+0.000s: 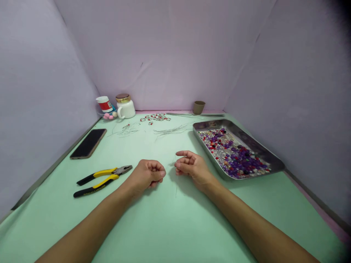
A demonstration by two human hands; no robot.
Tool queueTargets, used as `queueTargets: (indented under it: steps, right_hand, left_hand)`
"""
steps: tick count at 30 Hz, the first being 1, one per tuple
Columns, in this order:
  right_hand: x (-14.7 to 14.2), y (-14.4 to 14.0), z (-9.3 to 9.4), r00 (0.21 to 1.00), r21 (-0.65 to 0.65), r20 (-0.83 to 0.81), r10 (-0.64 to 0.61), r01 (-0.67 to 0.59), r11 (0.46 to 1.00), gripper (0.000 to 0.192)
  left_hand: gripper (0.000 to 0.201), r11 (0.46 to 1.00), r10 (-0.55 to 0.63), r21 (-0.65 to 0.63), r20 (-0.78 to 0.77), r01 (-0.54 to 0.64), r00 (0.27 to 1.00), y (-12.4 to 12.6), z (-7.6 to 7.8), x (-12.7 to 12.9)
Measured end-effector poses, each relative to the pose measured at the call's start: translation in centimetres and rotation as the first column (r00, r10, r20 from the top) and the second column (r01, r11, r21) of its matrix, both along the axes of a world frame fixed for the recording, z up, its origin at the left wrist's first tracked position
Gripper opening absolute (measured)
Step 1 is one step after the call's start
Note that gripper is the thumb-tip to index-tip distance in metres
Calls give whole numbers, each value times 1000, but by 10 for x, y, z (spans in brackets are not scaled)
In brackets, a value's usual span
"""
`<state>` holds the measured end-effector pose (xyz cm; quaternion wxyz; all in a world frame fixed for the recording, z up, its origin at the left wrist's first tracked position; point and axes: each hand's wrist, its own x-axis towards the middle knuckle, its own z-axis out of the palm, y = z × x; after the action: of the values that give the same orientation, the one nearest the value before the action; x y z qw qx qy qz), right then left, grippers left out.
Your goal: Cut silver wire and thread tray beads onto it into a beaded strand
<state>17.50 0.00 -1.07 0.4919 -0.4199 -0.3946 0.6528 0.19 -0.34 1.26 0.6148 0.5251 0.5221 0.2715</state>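
My left hand (pixel 151 174) is closed, thumb pressed against the curled fingers; whatever lies in the pinch, if anything, is too small to make out. Facing it across a small gap, my right hand (pixel 192 167) pinches a thin wire (pixel 176 190) between thumb and fingers, its index finger stretched out. The wire shows only faintly above and below the fingertips. Beyond the hands lie loose cut wires (pixel 172 130) and a cluster of small beaded rings (pixel 156 117) with red and clear beads. To the right, a metal tray (pixel 201 155) holds mixed purple, red and clear beads.
Yellow-and-black pliers (pixel 102 179) lie left of my left hand, with a phone (pixel 89 144) behind them. At the back stand a white lidded mug (pixel 126 107), a red-and-white tub (pixel 104 105) and a small brown cup (pixel 199 107). Long straight wires (pixel 208 115) lie near the cup.
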Motion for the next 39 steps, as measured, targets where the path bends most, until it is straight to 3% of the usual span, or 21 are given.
queueTargets:
  steps: [8, 12, 16, 20, 24, 27, 30, 33, 35, 36, 39]
  right_hand:
    - [1, -2, 3, 995, 20, -8, 96, -96, 995, 31]
    - [0, -2, 2, 994, 31, 10, 110, -110, 993, 20]
    - [-2, -1, 0, 996, 6, 52, 78, -78, 997, 24]
    - [0, -1, 3, 999, -63, 29, 18, -16, 998, 27]
    - [2, -1, 7, 998, -127, 50, 46, -39, 991, 27]
    - [4, -1, 6, 991, -100, 108, 74, -64, 993, 22]
    - [5, 0, 1, 945, 22, 322, 63, -74, 997, 13]
    - [4, -1, -3, 886, 155, 463, -20, -59, 986, 11]
    - [1, -3, -2, 891, 171, 452, -52, -29, 985, 11]
    - [0, -4, -1, 898, 163, 435, -63, -9, 987, 11]
    - [-6, -8, 4, 915, 108, 394, -84, 45, 993, 13]
  left_hand:
    - [8, 996, -49, 64, -127, 58, 991, -1, 6, 0]
    - [8, 990, -89, 97, -173, 107, 981, -5, 8, 3]
    - [8, 983, -128, 101, -212, 152, 969, -4, 10, 1]
    - [8, 975, -90, 175, -252, 137, 964, 0, 13, -7]
    - [10, 955, -72, 254, -299, 152, 951, 4, 13, -14]
    - [11, 920, -56, 335, -399, 203, 915, 4, 12, -16]
    - [13, 849, 53, 450, -593, 276, 804, 2, 14, -16]
    - [15, 658, 228, 624, -699, 421, 678, -2, 15, -15]
    - [16, 517, 251, 682, -699, 518, 670, -4, 16, -14]
    - [17, 473, 246, 694, -695, 543, 675, -5, 16, -14]
    - [17, 410, 278, 724, -679, 555, 680, -8, 15, -11]
